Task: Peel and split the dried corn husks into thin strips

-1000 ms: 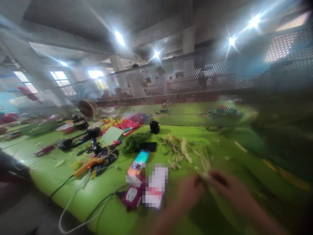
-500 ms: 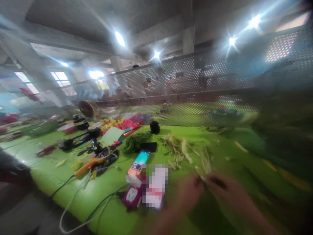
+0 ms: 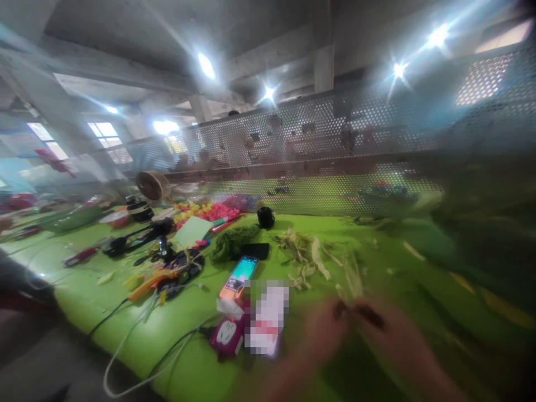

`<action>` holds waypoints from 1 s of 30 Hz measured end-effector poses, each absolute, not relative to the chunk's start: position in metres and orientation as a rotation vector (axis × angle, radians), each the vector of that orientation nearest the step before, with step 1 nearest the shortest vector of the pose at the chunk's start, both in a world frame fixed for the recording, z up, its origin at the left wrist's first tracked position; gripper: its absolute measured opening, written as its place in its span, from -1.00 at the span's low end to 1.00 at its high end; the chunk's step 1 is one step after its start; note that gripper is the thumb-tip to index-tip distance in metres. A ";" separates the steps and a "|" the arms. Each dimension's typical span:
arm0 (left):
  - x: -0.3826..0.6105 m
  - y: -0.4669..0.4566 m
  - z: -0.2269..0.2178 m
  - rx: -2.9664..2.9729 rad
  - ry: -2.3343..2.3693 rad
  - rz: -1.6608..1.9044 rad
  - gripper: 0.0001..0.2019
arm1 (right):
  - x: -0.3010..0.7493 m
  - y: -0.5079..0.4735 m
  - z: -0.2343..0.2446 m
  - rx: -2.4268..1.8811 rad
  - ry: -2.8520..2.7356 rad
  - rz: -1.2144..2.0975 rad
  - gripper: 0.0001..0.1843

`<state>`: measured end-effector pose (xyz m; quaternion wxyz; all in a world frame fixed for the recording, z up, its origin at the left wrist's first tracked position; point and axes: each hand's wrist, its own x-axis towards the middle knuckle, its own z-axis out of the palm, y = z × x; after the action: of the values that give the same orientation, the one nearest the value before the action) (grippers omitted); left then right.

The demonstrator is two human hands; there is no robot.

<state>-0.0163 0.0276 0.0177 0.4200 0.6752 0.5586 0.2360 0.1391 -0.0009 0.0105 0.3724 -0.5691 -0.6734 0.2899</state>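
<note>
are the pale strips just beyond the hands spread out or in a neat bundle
Spread out: the pale strips lie in a loose, untidy heap on the green table, pointing in different directions.

I'm standing in a workshop: concrete beams (image 3: 106,68) are running overhead, a perforated screen (image 3: 301,139) is backing the cluttered table (image 3: 192,368).

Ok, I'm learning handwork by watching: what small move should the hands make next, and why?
Perhaps ease the right hand slightly away from the left hand: they sit close together, a pale strip pokes up near both, and blur hides what each grips.
</note>
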 end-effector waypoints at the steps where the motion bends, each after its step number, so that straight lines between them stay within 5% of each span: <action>1: -0.017 0.028 0.017 1.689 1.394 0.597 -0.81 | 0.139 -0.003 0.012 -1.454 -1.761 0.708 -0.73; 14: -0.019 0.026 0.022 1.740 1.457 0.606 -0.84 | 0.134 -0.002 0.025 -1.423 -1.582 0.976 -0.77; 30: -0.022 0.026 0.016 1.949 1.375 0.527 -0.89 | 0.141 -0.003 0.013 -1.434 -1.910 0.641 -0.80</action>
<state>-0.0218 0.0255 0.0161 0.3423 0.7498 0.5287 0.2025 0.1410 -0.0031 0.0132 0.3283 -0.5478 -0.7295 0.2450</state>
